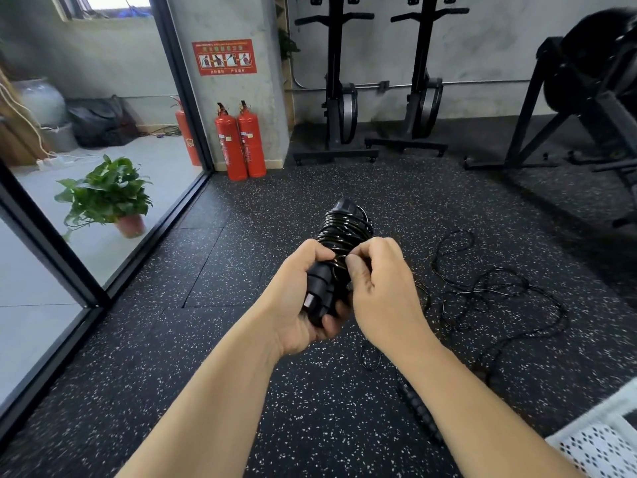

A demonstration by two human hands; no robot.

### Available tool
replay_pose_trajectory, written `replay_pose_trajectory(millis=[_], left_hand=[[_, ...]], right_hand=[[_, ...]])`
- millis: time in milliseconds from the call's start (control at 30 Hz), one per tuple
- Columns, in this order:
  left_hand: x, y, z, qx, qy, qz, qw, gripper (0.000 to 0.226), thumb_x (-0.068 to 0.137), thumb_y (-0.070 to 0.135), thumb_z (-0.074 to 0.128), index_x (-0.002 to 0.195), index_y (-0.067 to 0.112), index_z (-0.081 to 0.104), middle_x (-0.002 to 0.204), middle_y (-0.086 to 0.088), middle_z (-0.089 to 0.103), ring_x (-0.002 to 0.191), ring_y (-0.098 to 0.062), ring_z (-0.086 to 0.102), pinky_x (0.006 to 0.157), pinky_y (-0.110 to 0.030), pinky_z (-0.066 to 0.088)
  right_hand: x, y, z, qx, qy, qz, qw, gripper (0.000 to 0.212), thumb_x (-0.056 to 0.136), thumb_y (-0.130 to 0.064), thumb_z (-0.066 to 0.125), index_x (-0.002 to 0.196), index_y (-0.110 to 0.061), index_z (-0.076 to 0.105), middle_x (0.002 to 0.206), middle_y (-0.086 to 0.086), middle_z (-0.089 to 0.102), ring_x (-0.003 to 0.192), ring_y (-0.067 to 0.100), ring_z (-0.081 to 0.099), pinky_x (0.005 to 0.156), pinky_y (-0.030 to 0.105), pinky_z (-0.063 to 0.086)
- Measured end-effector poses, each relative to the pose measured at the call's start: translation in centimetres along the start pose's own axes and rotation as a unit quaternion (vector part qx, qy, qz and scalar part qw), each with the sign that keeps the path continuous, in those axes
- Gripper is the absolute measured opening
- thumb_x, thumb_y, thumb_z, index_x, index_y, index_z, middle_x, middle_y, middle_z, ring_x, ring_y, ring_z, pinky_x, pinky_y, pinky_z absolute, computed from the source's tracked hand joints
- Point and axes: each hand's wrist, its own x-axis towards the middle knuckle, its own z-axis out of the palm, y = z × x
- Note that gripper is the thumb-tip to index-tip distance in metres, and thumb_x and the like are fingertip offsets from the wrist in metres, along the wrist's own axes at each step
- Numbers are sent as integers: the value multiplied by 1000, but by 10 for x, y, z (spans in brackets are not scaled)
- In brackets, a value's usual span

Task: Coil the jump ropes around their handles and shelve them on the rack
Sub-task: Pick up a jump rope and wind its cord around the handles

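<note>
Speckled black rubber floor runs through a gym room, and the task's thing is held above it at the middle of the view: a black jump rope bundle, thin cord coiled in close turns round its paired handles. The left hand is closed round the lower handle ends. The right hand has its fingers curled in at the lowest turns, pinching the cord there, probably to tuck in the tail.

Well apart on the floor to the right lies a loose rope in tangled loops, not yet coiled, with a ribbed handle nearer the person.

If the tail is left unsecured, the glossy turns could slide up off the handles and spring loose once the pinch lets go. The floor tangle may knot when lifted.

Farther off stand two fire extinguishers against a pillar, a potted plant behind glass, and upright black machines along the wall.

No shelving rack can be picked out with certainty. The cord's end is hidden under the right fingers, and a white mesh object is cut off at the lower right corner.
</note>
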Motion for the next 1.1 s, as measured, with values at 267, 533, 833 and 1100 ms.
replay_pose_trajectory(millis=[267,533,833,1100], left_hand=[[1,2,0,-2,2,5,1000,31,82,37,49,64,15,62,60,-3,56,45,-13,45,42,-15,26],[2,2,-10,2,4,-26,1000,28,80,39,50,76,13,59,64,-4,55,47,-12,43,39,-15,29],[4,2,-11,3,-2,-25,1000,28,79,38,49,80,13,59,65,-5,55,48,-13,43,40,-15,28],[5,-1,-14,52,18,-17,998,24,79,37,51,76,14,58,66,-5,57,49,-14,44,41,-16,28]], right_hand=[[1,0,6,20,32,-9,999,8,98,-18,48,90,-17,49,93,-9,46,83,-11,46,68,4,35],[2,2,-2,5,13,-81,997,4,89,-12,63,88,-16,64,84,-9,62,80,8,56,71,26,44],[7,-1,-2,80,-15,4,997,9,87,-13,68,89,-21,70,82,-9,67,71,4,59,69,23,51],[8,1,-5,24,-64,14,998,5,90,-15,64,87,-20,65,83,-7,64,74,4,57,68,20,46]])
